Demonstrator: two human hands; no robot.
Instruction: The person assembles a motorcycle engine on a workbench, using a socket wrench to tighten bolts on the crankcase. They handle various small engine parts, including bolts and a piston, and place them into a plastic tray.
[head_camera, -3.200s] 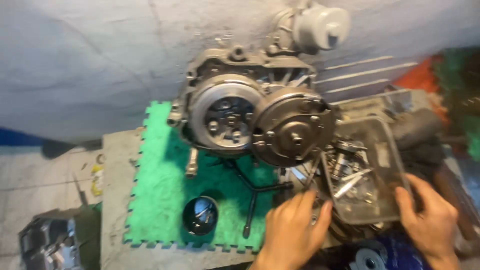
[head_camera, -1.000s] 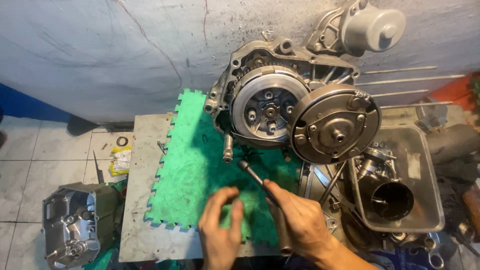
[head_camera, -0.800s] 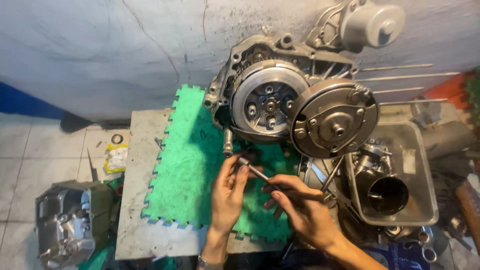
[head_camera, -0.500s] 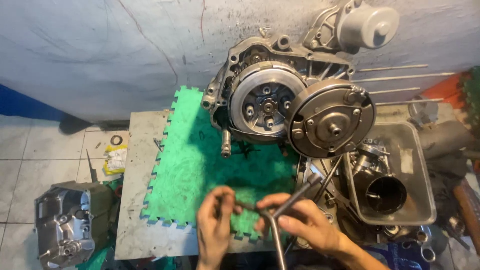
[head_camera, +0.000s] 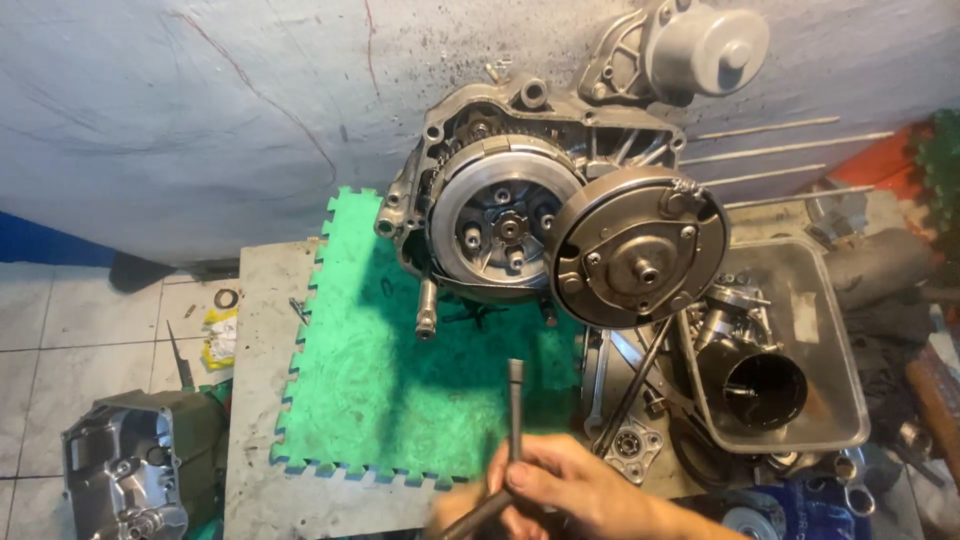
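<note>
Head view: right hand (head_camera: 575, 490) now stays clamped on the T-wrench (head_camera: 514, 410), pulled back from the engine (head_camera: 520, 215); left hand gone from sight, its grip unknowable.

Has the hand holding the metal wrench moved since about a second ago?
Yes. The right hand with the wrench has pulled back from the engine, toward the near edge of the green mat.

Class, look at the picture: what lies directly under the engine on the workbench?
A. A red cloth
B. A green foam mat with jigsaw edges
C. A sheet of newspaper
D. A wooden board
B: the engine sits on a green foam mat whose interlocking edges show along the bench.
</note>
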